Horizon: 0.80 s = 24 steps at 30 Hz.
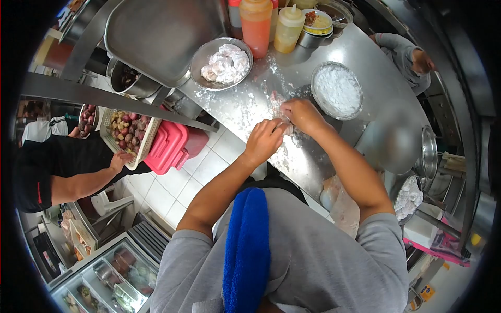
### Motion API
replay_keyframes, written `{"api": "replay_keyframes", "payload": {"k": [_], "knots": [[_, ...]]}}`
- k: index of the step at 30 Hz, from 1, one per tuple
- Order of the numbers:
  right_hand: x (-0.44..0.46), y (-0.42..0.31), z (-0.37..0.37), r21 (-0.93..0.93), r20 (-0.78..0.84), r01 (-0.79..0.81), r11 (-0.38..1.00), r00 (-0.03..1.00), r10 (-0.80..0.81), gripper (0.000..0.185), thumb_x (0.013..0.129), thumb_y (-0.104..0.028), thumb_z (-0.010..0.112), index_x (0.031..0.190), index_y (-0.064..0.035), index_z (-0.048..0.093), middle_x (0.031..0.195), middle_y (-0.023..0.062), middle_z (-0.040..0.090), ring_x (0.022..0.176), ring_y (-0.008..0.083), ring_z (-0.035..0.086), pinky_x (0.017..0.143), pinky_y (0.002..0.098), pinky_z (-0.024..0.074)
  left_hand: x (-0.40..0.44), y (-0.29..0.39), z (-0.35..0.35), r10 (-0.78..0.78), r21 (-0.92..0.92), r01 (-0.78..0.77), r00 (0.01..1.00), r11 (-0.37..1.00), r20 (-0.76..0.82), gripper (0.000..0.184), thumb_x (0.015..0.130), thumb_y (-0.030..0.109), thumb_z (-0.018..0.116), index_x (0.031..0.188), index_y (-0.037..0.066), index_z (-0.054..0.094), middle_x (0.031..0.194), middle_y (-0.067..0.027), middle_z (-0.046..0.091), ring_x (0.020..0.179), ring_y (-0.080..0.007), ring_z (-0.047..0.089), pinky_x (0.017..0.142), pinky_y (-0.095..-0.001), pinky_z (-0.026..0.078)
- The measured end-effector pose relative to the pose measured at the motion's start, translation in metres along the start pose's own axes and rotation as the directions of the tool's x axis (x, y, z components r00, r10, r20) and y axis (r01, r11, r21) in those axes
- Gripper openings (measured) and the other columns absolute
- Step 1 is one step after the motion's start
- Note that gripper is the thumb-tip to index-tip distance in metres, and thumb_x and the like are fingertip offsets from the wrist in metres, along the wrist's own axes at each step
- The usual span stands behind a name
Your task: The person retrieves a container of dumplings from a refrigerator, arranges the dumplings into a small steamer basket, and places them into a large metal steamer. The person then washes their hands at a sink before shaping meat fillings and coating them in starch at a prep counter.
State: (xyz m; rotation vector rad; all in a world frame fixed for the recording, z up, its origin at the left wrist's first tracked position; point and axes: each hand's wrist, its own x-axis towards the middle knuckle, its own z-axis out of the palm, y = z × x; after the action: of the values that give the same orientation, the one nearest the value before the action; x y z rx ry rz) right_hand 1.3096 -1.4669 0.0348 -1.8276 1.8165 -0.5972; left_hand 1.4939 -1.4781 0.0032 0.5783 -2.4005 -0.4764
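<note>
Over the floured steel counter (240, 110), my left hand (266, 139) and my right hand (302, 116) are close together, fingers closed around a small floured piece (286, 125) that they mostly hide. To the right of my right hand stands a steel bowl of white flour (337, 89). Farther back on the left, a metal bowl (196, 68) holds floured pieces (226, 63). White powder is scattered on the steel between the bowls and around my hands.
Squeeze bottles (255, 26) and a small food container (317, 23) stand at the back, beside a large metal tray (162, 39). At left a person holds a basket of reddish bulbs (128, 133). Another person (404, 57) is at upper right. A plastic bag (344, 206) hangs at the counter edge.
</note>
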Motion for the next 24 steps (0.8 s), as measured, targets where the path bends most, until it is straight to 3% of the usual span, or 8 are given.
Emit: {"api": "replay_keyframes", "payload": {"k": [1, 5, 8, 11, 20, 22, 23, 24], "knots": [[0.001, -0.003, -0.005, 0.022, -0.085, 0.002, 1.0, 0.996, 0.0, 0.009, 0.082, -0.005, 0.059, 0.085, -0.0003, 0.066, 0.086, 0.0174, 0.064, 0.084, 0.0356, 0.062, 0.077, 0.0401, 0.0484, 0.001, -0.001, 0.0, 0.008, 0.0, -0.008, 1.0, 1.0, -0.001, 0.043, 0.067, 0.005, 0.067, 0.109, 0.008, 0.06, 0.108, -0.007, 0.058, 0.093, -0.0256, 0.056, 0.078, -0.0377, 0.046], [-0.014, -0.011, -0.027, 0.057, -0.174, 0.027, 0.998, 0.985, -0.017, 0.012, 0.083, -0.004, 0.057, 0.091, -0.0012, 0.064, 0.089, 0.0171, 0.062, 0.089, 0.0359, 0.06, 0.08, 0.0397, 0.0477, 0.004, -0.001, -0.003, 0.009, -0.045, -0.009, 1.0, 0.999, -0.007, 0.041, 0.068, 0.003, 0.066, 0.108, 0.008, 0.06, 0.105, -0.0082, 0.058, 0.09, -0.0274, 0.057, 0.077, -0.0379, 0.047], [-0.041, -0.015, -0.028, 0.102, -0.135, 0.067, 0.993, 0.99, -0.052, 0.023, 0.081, -0.004, 0.06, 0.104, -0.0035, 0.059, 0.1, 0.0167, 0.058, 0.097, 0.0351, 0.058, 0.083, 0.0393, 0.0473, 0.011, -0.002, -0.004, -0.006, -0.123, 0.007, 1.0, 0.992, 0.007, 0.04, 0.068, 0.002, 0.065, 0.107, 0.006, 0.061, 0.103, -0.0098, 0.058, 0.09, -0.0297, 0.058, 0.078, -0.0383, 0.049], [-0.061, -0.009, -0.014, 0.028, -0.108, 0.196, 0.98, 0.975, -0.192, 0.048, 0.074, -0.009, 0.07, 0.117, -0.0074, 0.049, 0.11, 0.0147, 0.053, 0.101, 0.0353, 0.055, 0.085, 0.0416, 0.0471, 0.018, -0.004, -0.008, -0.055, -0.226, 0.072, 0.995, 0.971, 0.083, 0.038, 0.069, 0.001, 0.064, 0.107, 0.005, 0.061, 0.103, -0.0118, 0.059, 0.092, -0.0315, 0.059, 0.08, -0.0388, 0.05], [-0.061, 0.009, 0.03, -0.189, -0.275, 0.18, 0.965, 0.934, -0.228, 0.043, 0.074, -0.013, 0.072, 0.112, -0.0107, 0.052, 0.113, 0.0102, 0.054, 0.099, 0.0312, 0.057, 0.08, 0.0419, 0.0503, 0.031, -0.015, -0.011, -0.151, -0.375, 0.239, 0.956, 0.895, 0.25, 0.039, 0.077, 0.005, 0.065, 0.115, 0.002, 0.059, 0.104, -0.0149, 0.061, 0.087, -0.0302, 0.063, 0.077, -0.0353, 0.051], [-0.059, 0.008, 0.03, -0.197, -0.292, 0.184, 0.963, 0.927, -0.236, 0.043, 0.073, -0.013, 0.072, 0.111, -0.0111, 0.052, 0.112, 0.0096, 0.054, 0.098, 0.0304, 0.057, 0.078, 0.0419, 0.0507, 0.034, -0.004, -0.025, -0.295, -0.388, 0.384, 0.916, 0.838, 0.271, 0.041, 0.076, 0.006, 0.067, 0.116, 0.001, 0.058, 0.104, -0.015, 0.061, 0.089, -0.0305, 0.062, 0.079, -0.0357, 0.05], [-0.06, 0.007, 0.03, -0.189, -0.294, 0.184, 0.965, 0.927, -0.234, 0.042, 0.073, -0.012, 0.072, 0.11, -0.0109, 0.053, 0.11, 0.0089, 0.055, 0.097, 0.03, 0.057, 0.078, 0.0416, 0.0507, 0.03, -0.005, -0.026, -0.297, -0.388, 0.386, 0.916, 0.837, 0.27, 0.041, 0.076, 0.006, 0.067, 0.116, 0.001, 0.058, 0.104, -0.015, 0.061, 0.089, -0.0305, 0.062, 0.079, -0.0357, 0.05], [-0.059, 0.007, 0.029, -0.181, -0.297, 0.184, 0.966, 0.926, -0.232, 0.041, 0.072, -0.011, 0.072, 0.109, -0.0108, 0.053, 0.108, 0.0082, 0.055, 0.096, 0.0297, 0.057, 0.078, 0.0413, 0.0507, 0.025, -0.009, -0.028, -0.243, -0.327, 0.262, 0.965, 0.908, 0.099, 0.041, 0.076, 0.007, 0.069, 0.115, 0.001, 0.058, 0.103, -0.0151, 0.061, 0.091, -0.0307, 0.061, 0.08, -0.0367, 0.049]]}}
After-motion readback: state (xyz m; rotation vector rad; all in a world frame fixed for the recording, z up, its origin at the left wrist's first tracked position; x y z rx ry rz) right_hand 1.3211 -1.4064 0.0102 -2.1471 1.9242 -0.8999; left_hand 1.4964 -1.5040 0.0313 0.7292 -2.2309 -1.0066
